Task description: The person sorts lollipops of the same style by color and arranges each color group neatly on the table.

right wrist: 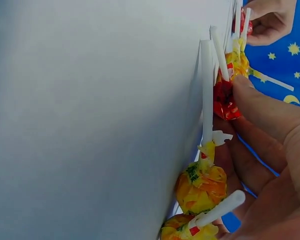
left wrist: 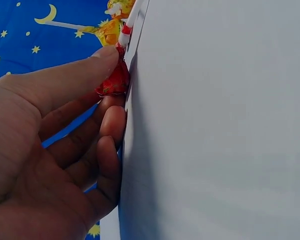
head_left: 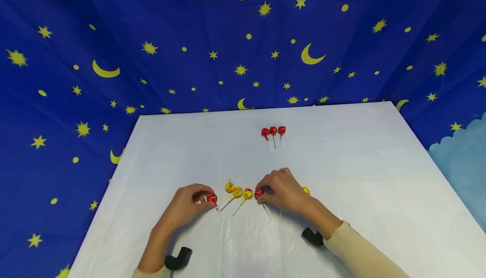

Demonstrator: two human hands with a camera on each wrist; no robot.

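At the left end of a row of lollipops, my left hand (head_left: 187, 208) pinches a red-wrapped lollipop (head_left: 211, 198) by its head, between thumb and fingers. The left wrist view shows this red lollipop (left wrist: 116, 80) under the thumb tip. My right hand (head_left: 285, 190) pinches another red lollipop (head_left: 259, 194), its white stick pointing toward me. Between the hands lie yellow lollipops (head_left: 237, 192), one with its stick pointing away. In the right wrist view, two yellow lollipops (right wrist: 202, 187) lie beside the right palm; in the head view that hand mostly hides them.
Three red lollipops (head_left: 273, 131) lie side by side farther back on the white table (head_left: 190, 143). A dark blue curtain (head_left: 171, 25) with yellow moons and stars hangs behind the table. Black wrist mounts (head_left: 178, 259) sit at both wrists.
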